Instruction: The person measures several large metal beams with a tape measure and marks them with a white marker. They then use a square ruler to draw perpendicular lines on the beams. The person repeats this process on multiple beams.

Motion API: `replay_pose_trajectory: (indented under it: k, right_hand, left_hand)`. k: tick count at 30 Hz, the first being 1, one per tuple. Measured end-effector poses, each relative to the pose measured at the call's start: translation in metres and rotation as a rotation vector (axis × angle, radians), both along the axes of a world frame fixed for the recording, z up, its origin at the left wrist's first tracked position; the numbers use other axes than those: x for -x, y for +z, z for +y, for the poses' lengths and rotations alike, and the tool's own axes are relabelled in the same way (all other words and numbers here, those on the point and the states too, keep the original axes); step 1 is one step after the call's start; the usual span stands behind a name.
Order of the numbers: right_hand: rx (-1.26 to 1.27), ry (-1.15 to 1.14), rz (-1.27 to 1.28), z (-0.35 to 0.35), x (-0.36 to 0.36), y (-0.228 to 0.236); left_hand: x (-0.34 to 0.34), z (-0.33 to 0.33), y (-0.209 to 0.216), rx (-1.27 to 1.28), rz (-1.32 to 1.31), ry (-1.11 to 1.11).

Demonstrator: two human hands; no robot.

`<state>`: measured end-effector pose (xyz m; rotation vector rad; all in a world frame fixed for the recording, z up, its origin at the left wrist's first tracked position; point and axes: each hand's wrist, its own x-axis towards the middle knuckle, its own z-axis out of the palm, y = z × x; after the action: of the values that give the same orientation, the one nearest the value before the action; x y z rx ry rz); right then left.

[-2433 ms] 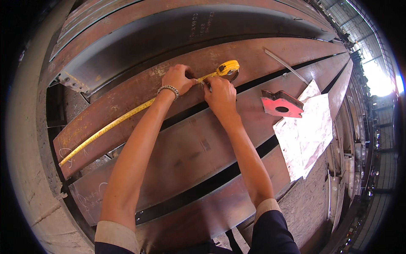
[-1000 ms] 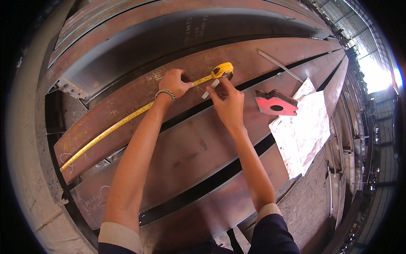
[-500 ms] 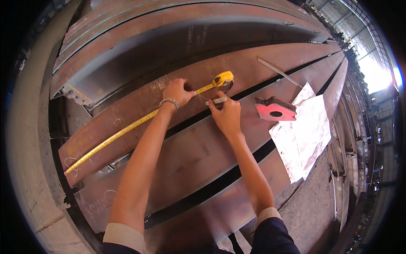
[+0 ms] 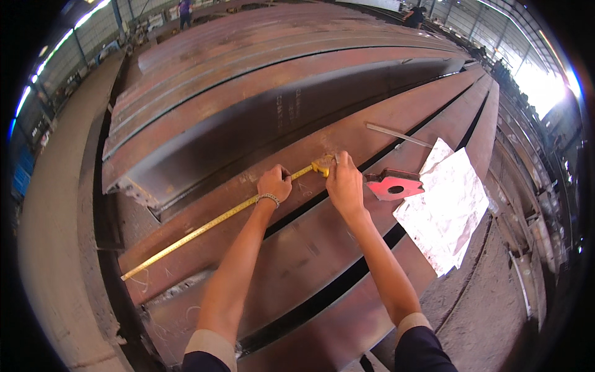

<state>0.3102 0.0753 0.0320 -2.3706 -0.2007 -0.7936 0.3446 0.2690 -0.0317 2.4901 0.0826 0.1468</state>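
A yellow tape measure [image 4: 321, 165] lies on a rust-brown steel beam, its blade [image 4: 198, 234] drawn out leftward to the beam's near-left end. My left hand [image 4: 274, 185], a bracelet at its wrist, is closed with thumb and fingertips on the blade, just left of the case. Beside the case's right side is my right hand [image 4: 344, 184], fingers pinched together. A pale end of a chalk stick [image 4: 336, 159] shows at its fingertips, partly hidden, and those fingers seem to touch the case. White chalk marks [image 4: 304, 189] show on the steel below the blade.
A red magnetic welding square [image 4: 394, 187] sits right of my right hand, next to crumpled white paper sheets [image 4: 443, 211]. A thin metal strip [image 4: 396, 134] lies beyond. Dark gaps separate the parallel beams. Taller beams [image 4: 248, 124] stand behind; two people are far off.
My right hand has moved from below the blade up to the tape measure's case. My left hand stays on the blade. The view has tilted up, showing more of the workshop.
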Motion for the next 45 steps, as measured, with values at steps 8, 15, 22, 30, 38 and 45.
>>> replay_pose_trajectory:
  k: [8, 15, 22, 30, 38, 45]
  right_hand:
    - [0.273, 0.059, 0.489, 0.005, -0.023, -0.021]
    - [0.324, 0.092, 0.462, 0.003, -0.022, -0.026]
    - [0.23, 0.195, 0.296, -0.012, 0.089, 0.034]
    - [0.064, 0.123, 0.231, -0.065, 0.259, 0.045]
    - [0.08, 0.076, 0.315, -0.093, 0.429, 0.056]
    - [0.105, 0.079, 0.346, -0.077, 0.55, 0.057]
  left_hand:
    - [0.011, 0.016, 0.024, -0.091, -0.048, -0.046]
    - [0.036, 0.021, 0.047, -0.186, -0.199, -0.093]
    - [0.108, 0.056, 0.119, -0.117, -0.146, -0.387]
    - [0.239, 0.099, 0.175, -0.344, -0.061, -0.611]
    - [0.402, 0.108, 0.178, -0.422, 0.016, -0.8]
    - [0.532, 0.107, 0.18, -0.538, -0.034, -0.704]
